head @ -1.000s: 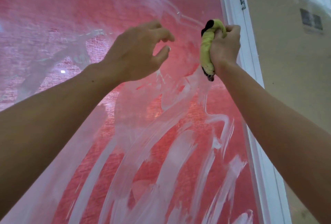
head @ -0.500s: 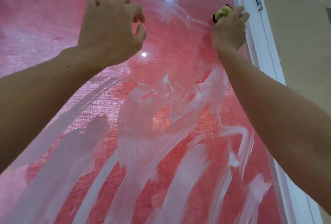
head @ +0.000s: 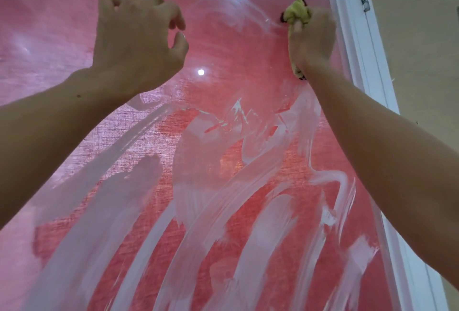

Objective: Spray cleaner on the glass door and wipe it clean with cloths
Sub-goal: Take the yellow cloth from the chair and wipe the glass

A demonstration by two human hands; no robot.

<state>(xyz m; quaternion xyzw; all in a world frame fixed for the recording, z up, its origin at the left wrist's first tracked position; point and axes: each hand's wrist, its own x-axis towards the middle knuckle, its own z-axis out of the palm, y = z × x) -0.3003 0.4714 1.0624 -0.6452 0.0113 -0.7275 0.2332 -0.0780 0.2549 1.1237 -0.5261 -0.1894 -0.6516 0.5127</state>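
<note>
White smears streak the glass door [head: 223,199]; right hand [head: 311,40] grips a yellow cloth [head: 296,14], left hand [head: 139,42] curled, empty.

Indoor room (likely home), white hinged door frame [head: 357,45], beige wall [head: 417,37]

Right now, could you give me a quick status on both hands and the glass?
Right hand grips yellow cloth near top hinge side. Left hand curled, empty. Glass door streaked white. Nothing in the way.

between your hands the glass door [head: 223,161] looks glossy, smeared with matt white streaks; your right hand [head: 311,40] grips a nubby yellow cloth [head: 296,11].
</note>
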